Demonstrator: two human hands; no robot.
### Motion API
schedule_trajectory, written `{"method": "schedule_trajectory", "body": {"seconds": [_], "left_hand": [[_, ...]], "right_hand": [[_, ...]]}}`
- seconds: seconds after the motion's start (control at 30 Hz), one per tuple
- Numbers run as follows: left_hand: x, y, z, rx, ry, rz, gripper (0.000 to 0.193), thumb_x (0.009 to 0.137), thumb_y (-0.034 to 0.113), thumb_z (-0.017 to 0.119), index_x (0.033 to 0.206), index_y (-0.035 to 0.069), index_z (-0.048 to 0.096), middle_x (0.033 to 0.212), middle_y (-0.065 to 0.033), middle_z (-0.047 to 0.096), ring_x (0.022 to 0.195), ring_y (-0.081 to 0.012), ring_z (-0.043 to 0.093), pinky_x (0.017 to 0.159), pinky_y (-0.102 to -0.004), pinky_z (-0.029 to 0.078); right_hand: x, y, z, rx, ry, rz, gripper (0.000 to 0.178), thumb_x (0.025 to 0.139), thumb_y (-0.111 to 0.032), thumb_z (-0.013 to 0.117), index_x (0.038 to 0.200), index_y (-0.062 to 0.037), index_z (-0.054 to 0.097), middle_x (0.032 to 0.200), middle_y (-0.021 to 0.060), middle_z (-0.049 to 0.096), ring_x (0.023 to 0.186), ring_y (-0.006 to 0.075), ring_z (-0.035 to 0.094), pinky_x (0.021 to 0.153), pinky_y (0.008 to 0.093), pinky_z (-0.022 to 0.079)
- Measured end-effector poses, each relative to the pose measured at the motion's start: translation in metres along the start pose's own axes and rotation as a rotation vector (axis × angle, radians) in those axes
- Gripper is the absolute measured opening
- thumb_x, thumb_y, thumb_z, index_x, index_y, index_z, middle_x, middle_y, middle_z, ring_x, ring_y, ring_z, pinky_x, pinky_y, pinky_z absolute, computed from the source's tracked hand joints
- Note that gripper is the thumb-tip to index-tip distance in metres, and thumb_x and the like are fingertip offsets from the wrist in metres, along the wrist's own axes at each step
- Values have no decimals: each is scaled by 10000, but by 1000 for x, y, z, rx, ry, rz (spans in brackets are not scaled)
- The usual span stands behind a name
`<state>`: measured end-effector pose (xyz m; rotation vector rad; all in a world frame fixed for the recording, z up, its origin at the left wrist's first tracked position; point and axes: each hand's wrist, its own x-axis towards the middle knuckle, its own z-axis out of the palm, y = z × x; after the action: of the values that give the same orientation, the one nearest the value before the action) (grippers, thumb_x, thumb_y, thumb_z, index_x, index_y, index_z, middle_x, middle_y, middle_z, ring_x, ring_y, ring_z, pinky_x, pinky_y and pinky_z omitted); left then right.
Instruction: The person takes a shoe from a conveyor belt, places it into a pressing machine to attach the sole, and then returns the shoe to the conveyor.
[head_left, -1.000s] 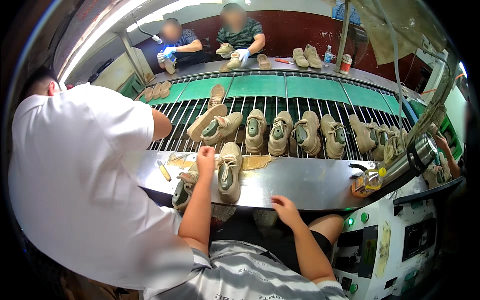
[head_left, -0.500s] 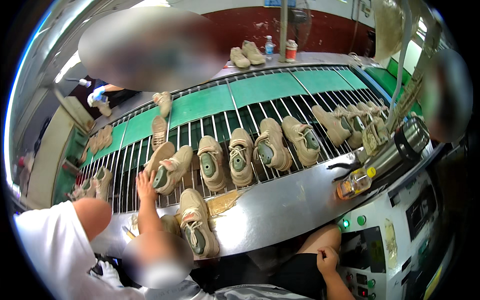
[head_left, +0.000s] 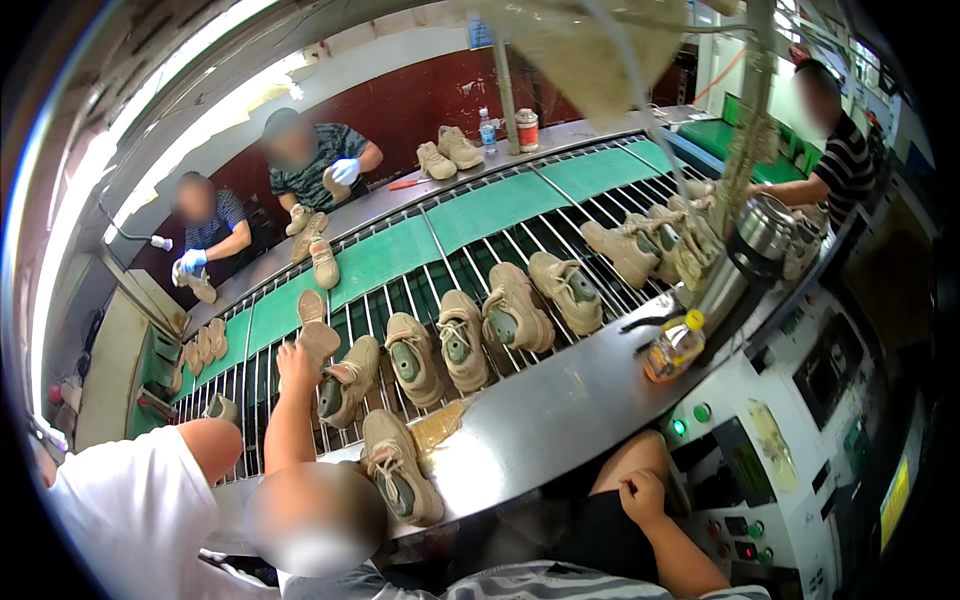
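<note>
My left hand (head_left: 294, 366) reaches over the rack with its fingers closed on the edge of a tan shoe sole (head_left: 319, 341). Just beyond lies another tan sole (head_left: 312, 306). Right of this hand stands a beige lace-up shoe (head_left: 349, 380) with a green piece in its opening. Several like it, such as one beige shoe (head_left: 463, 341), line up along the metal rods (head_left: 520, 362). Nearer to me, a beige shoe (head_left: 392, 465) sits on the steel ledge (head_left: 545, 425). My right hand (head_left: 643, 495) rests curled by my thigh, with nothing visible in it.
A steel flask (head_left: 745, 250) and a yellow-capped bottle (head_left: 674, 350) stand at the ledge's right. Below them is a control panel (head_left: 735, 470). A white-shirted person (head_left: 140, 495) is close on my left. Two gloved people work across the green-covered rack (head_left: 470, 228); another person (head_left: 845, 165) stands far right.
The view has shifted, showing more of the people opposite. My left hand has moved farther out, from spread fingers beside the sole to closed on it. My right hand stays by my thigh.
</note>
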<state>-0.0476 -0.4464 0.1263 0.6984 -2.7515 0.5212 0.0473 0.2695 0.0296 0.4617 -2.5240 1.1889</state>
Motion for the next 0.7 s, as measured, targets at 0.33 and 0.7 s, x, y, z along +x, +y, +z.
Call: {"method": "schedule_trajectory", "body": {"seconds": [0.33, 0.7], "left_hand": [[35, 131, -248, -765, -29, 99, 409, 602, 203, 744, 929, 48, 555, 872, -110, 617, 734, -243, 587, 668, -344, 499], [-338, 381, -238, -2868, -1539, -145, 863, 704, 643, 603, 1258, -11, 502, 1132, -230, 587, 960, -380, 605, 795, -488, 529]], "right_hand": [[-31, 13, -24, 240, -42, 269, 85, 758, -15, 645, 843, -5, 650, 794, 140, 642, 710, 258, 633, 654, 321, 503], [36, -62, -73, 1679, -141, 97, 865, 837, -449, 611, 1492, -63, 200, 1437, 180, 384, 1317, 304, 404, 1099, 432, 314]]}}
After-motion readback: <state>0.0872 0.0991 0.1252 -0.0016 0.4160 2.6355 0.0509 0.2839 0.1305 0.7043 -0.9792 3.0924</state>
